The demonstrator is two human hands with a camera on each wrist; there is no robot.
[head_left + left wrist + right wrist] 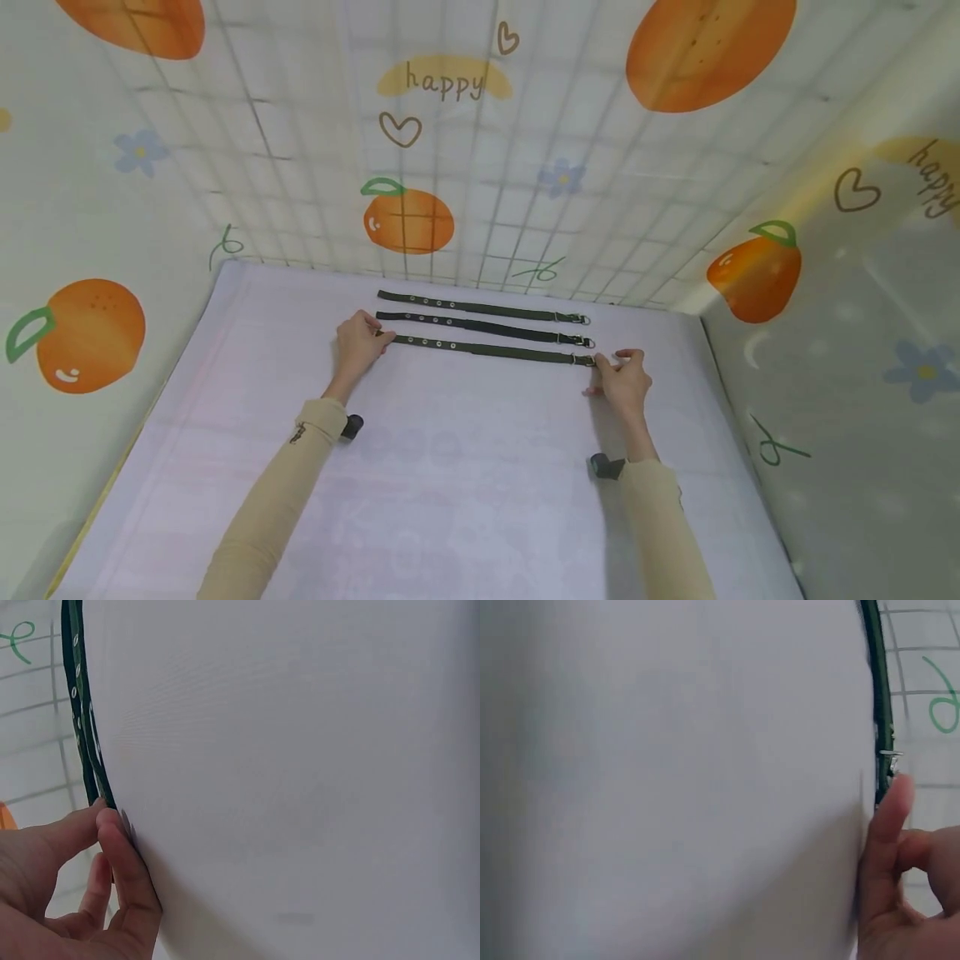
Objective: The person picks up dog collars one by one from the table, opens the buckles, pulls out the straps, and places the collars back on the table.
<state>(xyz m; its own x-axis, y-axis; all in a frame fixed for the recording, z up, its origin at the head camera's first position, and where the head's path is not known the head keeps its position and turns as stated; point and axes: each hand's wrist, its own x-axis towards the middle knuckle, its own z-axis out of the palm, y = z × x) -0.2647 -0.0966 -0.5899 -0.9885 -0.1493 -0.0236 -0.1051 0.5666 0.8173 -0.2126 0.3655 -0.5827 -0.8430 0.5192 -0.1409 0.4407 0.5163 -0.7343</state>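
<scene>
Three webbing collars lie side by side across the white table in the head view. The far collar and near collar look dark green; the middle collar looks nearly black. Each has a row of metal eyelets toward the left and a buckle with a ring at the right. My left hand pinches the near collar's plain tip between thumb and fingers, and its left wrist view shows the hold. At the other end, my right hand touches the near collar's buckle with an extended fingertip.
The white table extends toward me below the collars. A wire grid wall covered by a fruit-printed sheet stands just behind them. Similar printed sheets hang along both sides.
</scene>
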